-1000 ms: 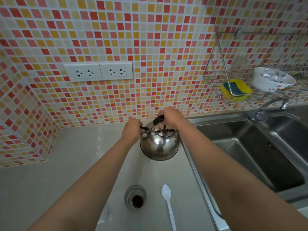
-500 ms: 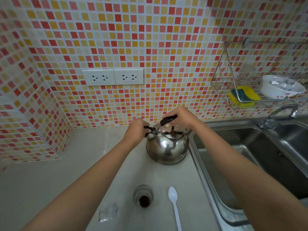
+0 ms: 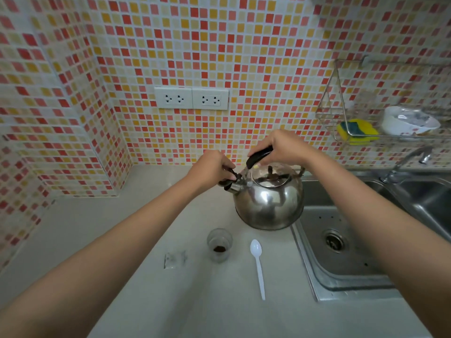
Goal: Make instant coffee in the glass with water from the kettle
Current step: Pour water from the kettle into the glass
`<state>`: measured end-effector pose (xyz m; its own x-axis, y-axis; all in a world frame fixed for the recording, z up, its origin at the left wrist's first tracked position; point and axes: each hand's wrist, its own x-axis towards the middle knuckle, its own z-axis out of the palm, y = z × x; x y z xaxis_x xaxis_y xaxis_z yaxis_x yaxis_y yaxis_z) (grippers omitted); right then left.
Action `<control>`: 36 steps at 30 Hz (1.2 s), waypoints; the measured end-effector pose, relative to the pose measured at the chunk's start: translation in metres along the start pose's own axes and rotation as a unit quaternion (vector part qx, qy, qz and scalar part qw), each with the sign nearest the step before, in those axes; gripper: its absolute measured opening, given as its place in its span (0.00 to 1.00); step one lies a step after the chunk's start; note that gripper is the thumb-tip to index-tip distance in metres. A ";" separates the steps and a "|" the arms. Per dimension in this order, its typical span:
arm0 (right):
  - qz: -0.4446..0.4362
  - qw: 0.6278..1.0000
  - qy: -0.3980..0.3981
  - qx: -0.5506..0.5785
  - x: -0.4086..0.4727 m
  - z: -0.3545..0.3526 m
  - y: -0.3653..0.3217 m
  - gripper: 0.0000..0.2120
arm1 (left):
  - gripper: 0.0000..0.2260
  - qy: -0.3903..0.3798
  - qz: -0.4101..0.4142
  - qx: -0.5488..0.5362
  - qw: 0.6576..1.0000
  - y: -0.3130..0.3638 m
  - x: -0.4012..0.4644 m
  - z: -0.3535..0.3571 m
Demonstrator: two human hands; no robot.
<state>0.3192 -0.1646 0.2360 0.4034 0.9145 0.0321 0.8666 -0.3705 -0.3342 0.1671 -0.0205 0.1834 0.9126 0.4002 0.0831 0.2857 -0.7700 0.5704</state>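
**Gripping the kettle at handle and spout**

Standing on the pale table [image 3: 122, 240] beside the steel sink [image 3: 341, 276], the shiny round steel kettle [image 3: 268, 206] was held by both hands. The right hand [image 3: 280, 148] clenched its black handle [image 3: 258, 156]; the left hand [image 3: 210, 170] pinched the black spout cap [image 3: 229, 182]. Nearer lay the small clear glass [image 3: 219, 245] with brown coffee powder, a white plastic spoon [image 3: 258, 267] just right of it.

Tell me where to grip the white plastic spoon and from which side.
Pinch the spoon partway along its thin handle, coming straight down from above. It lies flat on the counter with its bowl toward the kettle, handle toward you, standing apart from the glass to its left.
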 end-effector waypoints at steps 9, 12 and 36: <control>-0.045 0.997 -0.029 -0.060 -0.040 0.028 -0.026 0.16 | 0.16 -0.032 -0.040 -0.058 0.997 -0.002 -0.049 0.016; -0.054 0.995 -0.038 -0.077 -0.047 0.039 -0.031 0.15 | 0.16 -0.044 -0.048 -0.049 0.997 -0.004 -0.061 0.023; -0.106 0.972 -0.109 -0.176 -0.040 0.063 -0.050 0.14 | 0.16 -0.078 -0.078 0.022 0.994 0.000 -0.077 0.046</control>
<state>0.2414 -0.1724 0.1915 0.1653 0.9750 -0.1487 0.9860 -0.1667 0.0032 0.1102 -0.0741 0.1397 0.8895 0.4374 -0.1324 0.4364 -0.7270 0.5301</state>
